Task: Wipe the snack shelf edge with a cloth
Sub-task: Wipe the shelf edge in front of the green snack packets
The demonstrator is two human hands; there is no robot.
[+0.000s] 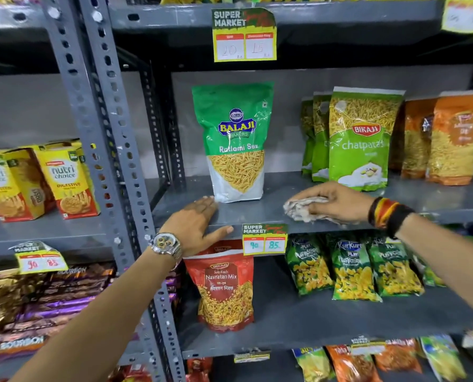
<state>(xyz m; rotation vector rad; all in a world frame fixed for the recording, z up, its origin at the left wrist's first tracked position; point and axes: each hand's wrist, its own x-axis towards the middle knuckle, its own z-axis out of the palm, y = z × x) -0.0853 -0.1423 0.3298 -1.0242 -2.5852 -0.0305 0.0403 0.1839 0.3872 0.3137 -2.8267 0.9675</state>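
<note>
The grey metal snack shelf (260,213) runs across the middle of the head view. My right hand (337,201) presses a crumpled whitish cloth (303,208) onto the shelf near its front edge, right of centre. My left hand (195,224) lies flat on the shelf's front edge at the left, fingers spread, thumb hooked over the lip, holding nothing. A green Balaji Ratlami Sev pouch (236,139) stands upright between the two hands, just behind my left fingertips.
Green Bikaji pouches (359,139) and orange pouches (455,139) stand at the right. A price tag (264,239) hangs from the shelf lip. A red Navratan Mix pouch (224,285) and Kurkure bags (351,268) fill the shelf below. A perforated grey upright (106,150) rises at the left.
</note>
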